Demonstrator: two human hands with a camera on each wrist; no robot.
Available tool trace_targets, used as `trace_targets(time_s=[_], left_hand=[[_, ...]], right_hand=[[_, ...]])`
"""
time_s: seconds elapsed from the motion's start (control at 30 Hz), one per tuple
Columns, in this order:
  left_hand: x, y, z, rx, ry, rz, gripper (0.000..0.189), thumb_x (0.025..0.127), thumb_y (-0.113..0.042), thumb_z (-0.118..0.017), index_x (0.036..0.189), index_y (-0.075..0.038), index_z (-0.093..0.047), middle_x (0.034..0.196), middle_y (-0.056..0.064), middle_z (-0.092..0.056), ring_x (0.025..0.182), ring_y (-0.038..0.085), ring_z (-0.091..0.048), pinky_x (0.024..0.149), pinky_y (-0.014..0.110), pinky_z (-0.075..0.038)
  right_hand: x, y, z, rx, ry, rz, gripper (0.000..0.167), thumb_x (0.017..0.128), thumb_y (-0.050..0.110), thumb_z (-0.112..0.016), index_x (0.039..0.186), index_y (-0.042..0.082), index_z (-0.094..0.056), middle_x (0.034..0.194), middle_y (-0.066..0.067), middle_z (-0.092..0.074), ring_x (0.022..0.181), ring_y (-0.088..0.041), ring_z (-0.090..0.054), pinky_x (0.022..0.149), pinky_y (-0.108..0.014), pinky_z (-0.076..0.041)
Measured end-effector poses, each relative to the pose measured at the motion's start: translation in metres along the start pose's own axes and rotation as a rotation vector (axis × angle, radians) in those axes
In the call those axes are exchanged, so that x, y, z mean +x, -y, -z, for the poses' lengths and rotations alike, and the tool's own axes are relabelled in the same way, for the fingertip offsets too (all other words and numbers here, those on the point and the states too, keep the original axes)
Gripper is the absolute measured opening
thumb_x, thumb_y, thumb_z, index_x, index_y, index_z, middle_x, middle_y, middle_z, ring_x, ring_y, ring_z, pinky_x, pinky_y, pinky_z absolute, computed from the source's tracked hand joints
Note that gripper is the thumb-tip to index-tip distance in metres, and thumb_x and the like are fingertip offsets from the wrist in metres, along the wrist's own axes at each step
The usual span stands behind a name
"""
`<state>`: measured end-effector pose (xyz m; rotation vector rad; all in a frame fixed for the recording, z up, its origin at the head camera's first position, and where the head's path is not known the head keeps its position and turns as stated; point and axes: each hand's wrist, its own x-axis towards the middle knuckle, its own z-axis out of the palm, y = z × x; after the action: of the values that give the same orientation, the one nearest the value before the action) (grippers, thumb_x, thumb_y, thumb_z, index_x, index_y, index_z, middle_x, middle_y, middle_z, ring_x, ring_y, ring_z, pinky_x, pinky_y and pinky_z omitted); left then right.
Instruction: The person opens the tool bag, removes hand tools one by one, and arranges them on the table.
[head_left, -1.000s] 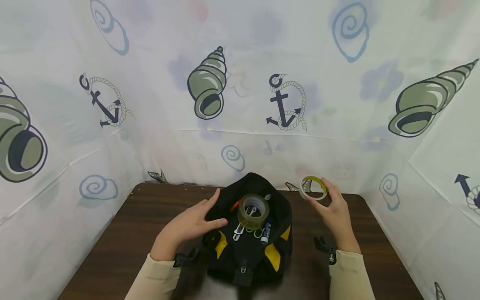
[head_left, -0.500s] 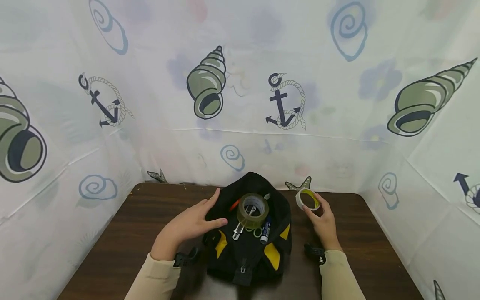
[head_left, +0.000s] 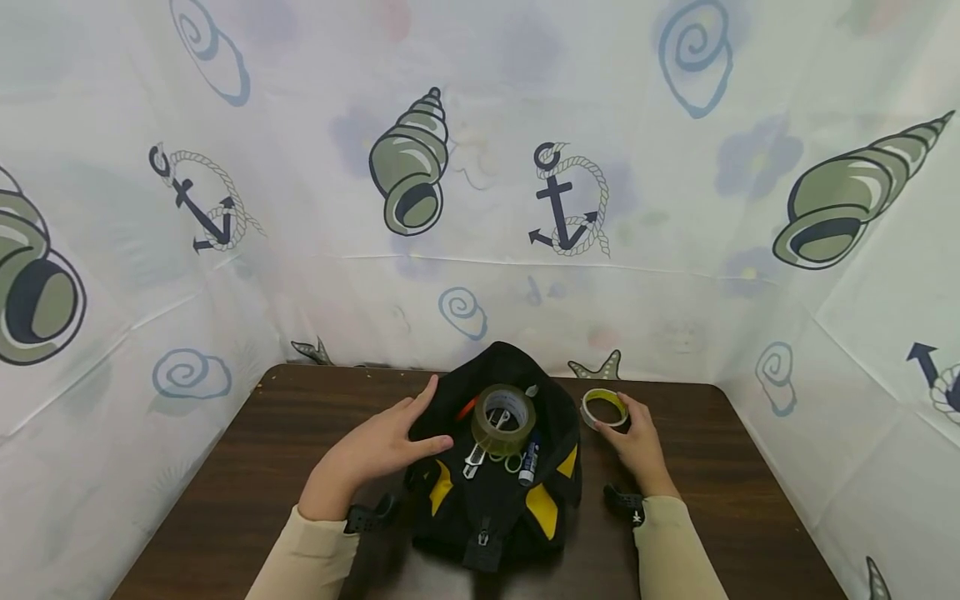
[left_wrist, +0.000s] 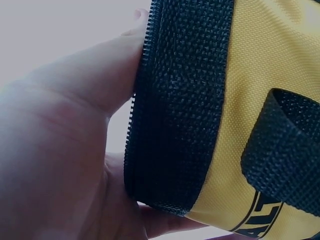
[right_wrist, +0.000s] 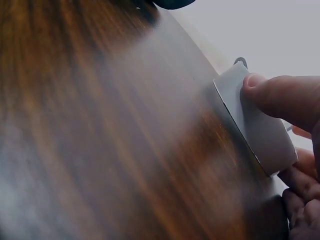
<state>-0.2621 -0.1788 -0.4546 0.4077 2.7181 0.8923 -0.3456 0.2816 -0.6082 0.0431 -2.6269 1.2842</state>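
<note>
A black and yellow tool bag stands unzipped in the middle of the table. My left hand holds its left rim, the thumb over the opening; the left wrist view shows the zipper edge between thumb and fingers. Just right of the bag, my right hand pinches a narrow roll of white tape with a yellow inside. In the right wrist view the thumb presses the roll's white outer face, its edge close over the wood. Inside the bag's mouth sits a wide roll of packing tape.
Around the packing tape in the bag are a utility knife, green-handled scissors, a blue and white marker and something orange. The dark wooden table ends at a printed cloth backdrop.
My right hand has moved down and to the left, bringing the white tape roll from the air to the tabletop beside the bag. The left hand keeps its place on the rim.
</note>
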Motion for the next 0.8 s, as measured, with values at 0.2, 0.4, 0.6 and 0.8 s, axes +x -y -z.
trace_targets(time_s=[0.2,0.4,0.6,0.8], left_hand=[[0.0003,-0.0007,0.0002,-0.006,0.006,-0.004,0.105,0.096,-0.08,-0.063,0.175,-0.045,-0.004,0.181,0.017,-0.024,0.166,0.048,-0.027,0.125,0.077,-0.03],[0.0017,0.0009,-0.0014,-0.004,0.01,-0.003,0.105,0.096,-0.08,-0.063,0.175,-0.045,-0.003,0.182,0.016,-0.024,0.166,0.048,-0.026,0.126,0.077,-0.03],[0.0017,0.0006,-0.0017,-0.005,0.011,-0.003,0.105,0.096,-0.08,-0.063,0.175,-0.043,-0.003,0.182,0.016,-0.024,0.166,0.048,-0.026,0.125,0.078,-0.03],[0.0001,-0.0028,-0.0003,0.006,0.006,0.0,0.106,0.096,-0.08,-0.063,0.175,-0.042,-0.005,0.181,0.016,-0.024,0.166,0.048,-0.027,0.125,0.077,-0.03]], right_hand=[[0.0006,0.0004,-0.0003,0.005,-0.03,0.007,0.087,0.097,0.021,-0.087,0.165,-0.003,-0.039,0.16,-0.032,-0.043,0.148,-0.05,-0.047,0.127,-0.065,-0.037],[0.0014,-0.0009,0.0006,0.02,-0.014,0.036,0.085,0.096,0.009,-0.085,0.165,-0.005,-0.038,0.161,-0.033,-0.042,0.152,-0.05,-0.043,0.129,-0.066,-0.033],[0.0006,-0.0004,0.0006,0.015,-0.031,0.033,0.08,0.096,0.004,-0.083,0.163,-0.006,-0.041,0.159,-0.033,-0.045,0.153,-0.051,-0.042,0.129,-0.067,-0.031],[-0.0021,0.0063,0.0044,0.124,-0.117,0.021,0.069,0.101,0.002,-0.077,0.163,0.003,-0.046,0.16,-0.025,-0.048,0.147,-0.046,-0.051,0.123,-0.062,-0.042]])
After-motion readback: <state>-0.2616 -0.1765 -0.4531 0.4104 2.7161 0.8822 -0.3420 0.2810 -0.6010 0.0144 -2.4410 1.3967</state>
